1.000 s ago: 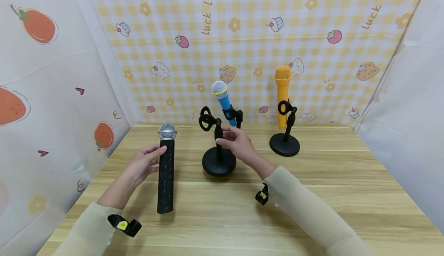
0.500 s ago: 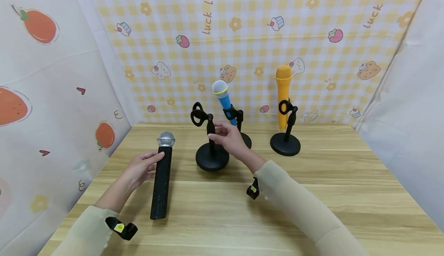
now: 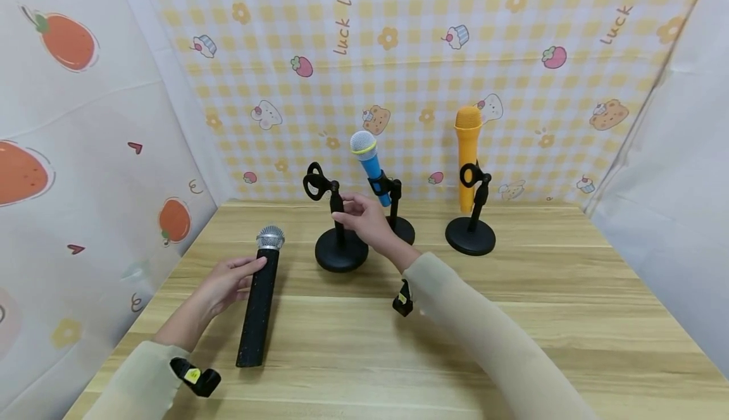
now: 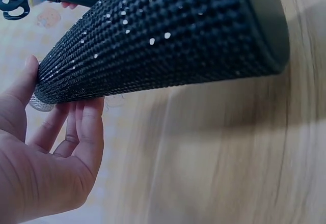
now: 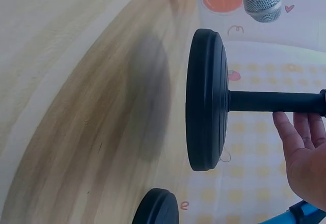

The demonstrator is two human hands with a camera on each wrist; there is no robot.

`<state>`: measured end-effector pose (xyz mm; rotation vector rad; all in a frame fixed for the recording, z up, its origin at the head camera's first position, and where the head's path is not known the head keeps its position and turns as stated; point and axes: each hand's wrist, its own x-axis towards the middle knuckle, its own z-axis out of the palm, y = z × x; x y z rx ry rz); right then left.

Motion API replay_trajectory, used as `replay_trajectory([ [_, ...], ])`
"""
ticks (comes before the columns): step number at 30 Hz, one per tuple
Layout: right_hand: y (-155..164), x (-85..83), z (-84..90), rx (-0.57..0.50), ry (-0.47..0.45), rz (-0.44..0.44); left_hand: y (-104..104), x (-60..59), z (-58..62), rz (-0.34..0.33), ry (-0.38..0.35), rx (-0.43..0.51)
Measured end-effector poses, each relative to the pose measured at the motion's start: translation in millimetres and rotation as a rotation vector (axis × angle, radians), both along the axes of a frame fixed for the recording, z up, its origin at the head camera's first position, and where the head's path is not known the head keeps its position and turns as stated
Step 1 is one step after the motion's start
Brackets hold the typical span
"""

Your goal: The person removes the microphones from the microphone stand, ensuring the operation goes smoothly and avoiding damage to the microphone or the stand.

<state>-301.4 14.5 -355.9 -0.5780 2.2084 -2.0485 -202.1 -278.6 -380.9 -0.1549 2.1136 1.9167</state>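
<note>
My left hand [image 3: 228, 286] grips a black microphone [image 3: 259, 306] with a silver mesh head, just below that head. The microphone tilts, its head up and away; the left wrist view shows its studded black body [image 4: 153, 46] close up. My right hand [image 3: 367, 221] pinches the upright pole of a black microphone stand [image 3: 340, 252], whose clip holds nothing. In the right wrist view the stand's round base [image 5: 206, 102] appears raised off the table. Close behind the right hand, a blue microphone [image 3: 372, 167] sits in the clip of a second stand [image 3: 405, 230].
An orange microphone [image 3: 468, 148] stands upright at a third black stand [image 3: 471, 236], at the back right. The wooden table [image 3: 512, 325] ends at a checked yellow cloth backdrop [image 3: 421, 78], with pale cloth [image 3: 85, 154] along the left side.
My right hand has carried the stand to the left and slightly back. My left hand has shifted a little left and nearer, and the black microphone leans more.
</note>
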Motion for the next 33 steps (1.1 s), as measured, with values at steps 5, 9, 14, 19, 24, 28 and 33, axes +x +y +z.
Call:
replay_trajectory([
  [5, -6.1, -6.8, -1.9, 0.021, -0.006, -0.003, -4.0, -0.9, -4.8, 0.016, -0.038, -0.038],
  [9, -9.5, -12.3, -3.2, 0.028, -0.009, -0.007, -6.1, -0.8, -8.2, 0.027, -0.059, -0.049],
  [14, -11.8, -17.1, -1.8, 0.026, -0.004, -0.015, -7.1, -1.2, -11.4, 0.046, -0.065, -0.045],
  [19, -12.8, -21.2, -2.2, 0.029, -0.011, -0.021, -6.4, -3.0, -13.9, 0.089, -0.057, -0.059],
  [24, -13.8, -24.5, -3.3, 0.028, -0.020, -0.028, -5.4, -3.5, -16.4, 0.139, -0.043, -0.142],
  [28, -15.1, -26.4, -2.9, 0.033, -0.028, -0.049, -5.8, -3.1, -18.8, 0.159, -0.018, -0.199],
  [33, -18.7, -30.7, -3.5, 0.044, -0.036, -0.064, -7.4, -0.8, -21.5, 0.170, 0.007, -0.215],
])
